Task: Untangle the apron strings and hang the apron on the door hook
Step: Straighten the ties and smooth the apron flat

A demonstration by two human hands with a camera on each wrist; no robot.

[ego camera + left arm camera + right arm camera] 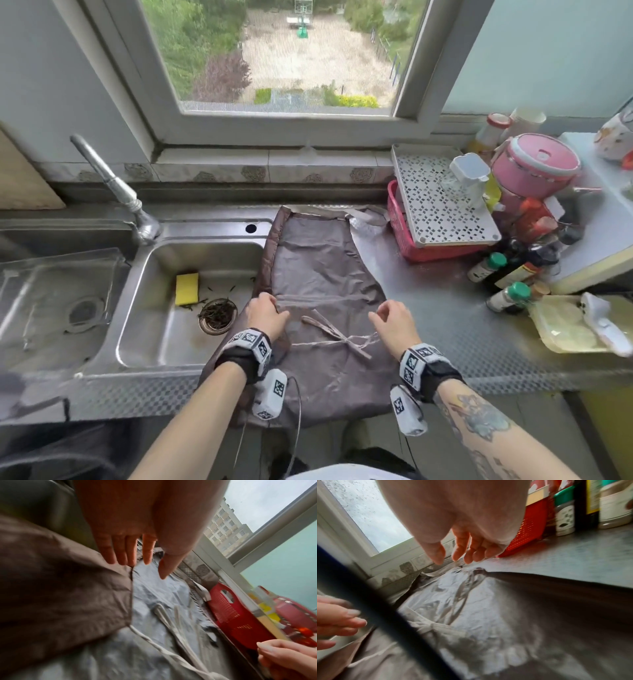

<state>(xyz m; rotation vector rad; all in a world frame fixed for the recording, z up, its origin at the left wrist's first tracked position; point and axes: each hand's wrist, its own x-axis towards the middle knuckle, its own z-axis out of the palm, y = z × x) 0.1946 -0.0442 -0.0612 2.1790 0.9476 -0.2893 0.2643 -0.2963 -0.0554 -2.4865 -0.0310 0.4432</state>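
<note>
Your grey-brown crinkled fabric apron lies flat on the steel counter beside the stainless sink, its pale tangled strings crossed in a knot between your wrists. Your left hand rests fingers-straight on the apron's left edge; your right hand hovers loosely curled above the cloth, holding nothing as far as the wrist view shows. Keep the left palm pinning the fabric, then pinch one loose string end near the knot and draw it out gently; a hard tug would likely tighten it.
</note>
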